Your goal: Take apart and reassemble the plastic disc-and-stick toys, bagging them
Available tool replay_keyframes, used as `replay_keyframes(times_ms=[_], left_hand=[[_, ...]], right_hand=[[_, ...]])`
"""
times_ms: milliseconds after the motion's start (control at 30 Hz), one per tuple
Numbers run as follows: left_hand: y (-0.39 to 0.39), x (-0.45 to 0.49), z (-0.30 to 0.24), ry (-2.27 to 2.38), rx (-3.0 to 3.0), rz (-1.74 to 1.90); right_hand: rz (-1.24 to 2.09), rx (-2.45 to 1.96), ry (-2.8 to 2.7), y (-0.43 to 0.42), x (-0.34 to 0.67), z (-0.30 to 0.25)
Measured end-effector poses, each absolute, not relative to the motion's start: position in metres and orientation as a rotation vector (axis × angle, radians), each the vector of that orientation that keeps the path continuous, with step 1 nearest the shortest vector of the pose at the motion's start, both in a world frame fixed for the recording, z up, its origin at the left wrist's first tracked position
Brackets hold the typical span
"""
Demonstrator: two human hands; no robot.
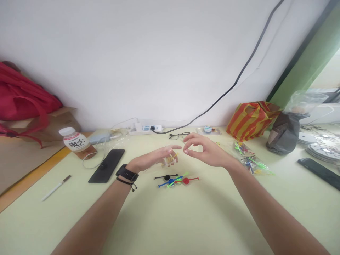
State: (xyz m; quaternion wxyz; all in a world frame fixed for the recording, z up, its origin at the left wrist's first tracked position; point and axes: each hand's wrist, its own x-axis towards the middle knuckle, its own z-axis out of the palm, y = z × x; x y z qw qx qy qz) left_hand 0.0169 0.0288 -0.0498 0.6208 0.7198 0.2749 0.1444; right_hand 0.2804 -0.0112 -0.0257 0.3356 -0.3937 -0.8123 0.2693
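My left hand (pixel 155 158) is raised over the pale green table (pixel 186 219), fingers loosely curled round a small yellow plastic piece (pixel 170 160). A black watch sits on its wrist. My right hand (pixel 205 150) hovers close beside it, thumb and forefinger nearly pinched near the left fingertips; I cannot make out anything between them. Just below both hands lie several coloured plastic ties with round heads (pixel 176 180): black, blue, green and red.
A clear bag of more coloured ties (pixel 249 159) lies to the right. A black phone (pixel 107 165), a drink bottle (pixel 75 142), a pen (pixel 56 187), glasses (pixel 179 135), a power strip (pixel 145 129), a striped bag (pixel 251 118) and plates (pixel 322 148) surround the area.
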Motion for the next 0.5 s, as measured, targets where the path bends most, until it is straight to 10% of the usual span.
replay_keyframes(times_ms=[500], left_hand=[[0.058,-0.010,-0.078,0.667,1.132,0.403]], right_hand=[[0.535,-1.245,-1.660,0.010,0.261,-0.065]])
